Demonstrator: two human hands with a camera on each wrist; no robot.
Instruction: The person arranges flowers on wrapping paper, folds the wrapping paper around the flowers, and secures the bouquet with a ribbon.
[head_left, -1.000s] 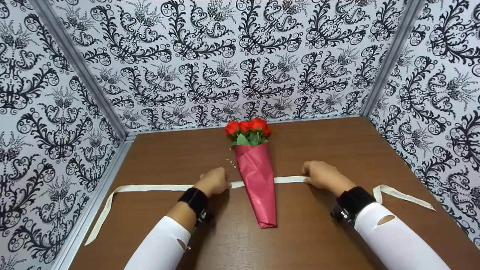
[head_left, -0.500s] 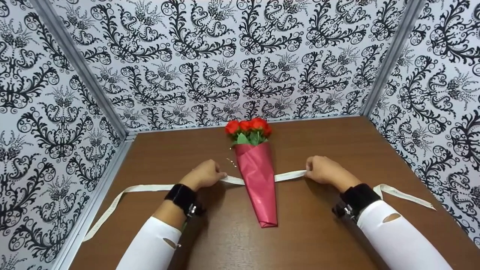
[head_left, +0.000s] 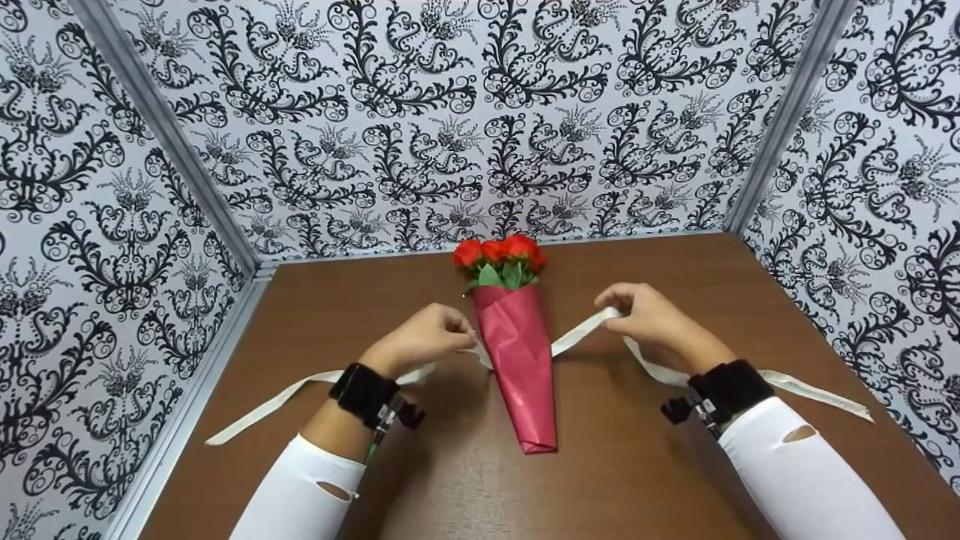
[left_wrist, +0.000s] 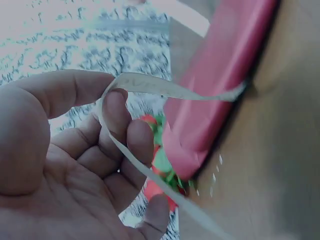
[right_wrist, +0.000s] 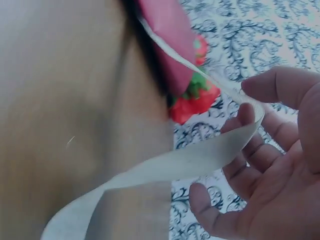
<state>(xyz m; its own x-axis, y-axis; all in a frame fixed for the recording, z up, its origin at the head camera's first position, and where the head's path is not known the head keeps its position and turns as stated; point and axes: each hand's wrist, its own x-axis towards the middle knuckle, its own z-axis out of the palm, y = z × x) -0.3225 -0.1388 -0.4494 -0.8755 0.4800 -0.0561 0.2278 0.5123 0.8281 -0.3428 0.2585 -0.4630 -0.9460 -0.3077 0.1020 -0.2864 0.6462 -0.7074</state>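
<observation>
A bouquet of red roses (head_left: 499, 253) in dark pink wrapping paper (head_left: 519, 360) lies on the table, blooms away from me. Under it passes a long white ribbon (head_left: 581, 334), coming out on both sides. My left hand (head_left: 424, 337) pinches the ribbon just left of the bouquet; in the left wrist view it bends over between thumb and forefinger. To the right, my right hand (head_left: 649, 315) holds the other stretch raised off the table. The right wrist view shows that ribbon (right_wrist: 190, 157) looped over the fingers, its tail hanging down. Both hands are apart from the paper.
The brown wooden table (head_left: 600, 480) is bordered by patterned wall panels (head_left: 480, 127) at the back and sides. Ribbon tails trail on the table, the left one (head_left: 255, 420) toward the left edge and the right one (head_left: 817, 394) toward the right.
Both hands have lifted the ribbon from the table, raising it beside the bouquet. The left hand first moved left, and the left tail has been drawn inward. The bouquet stays in place.
</observation>
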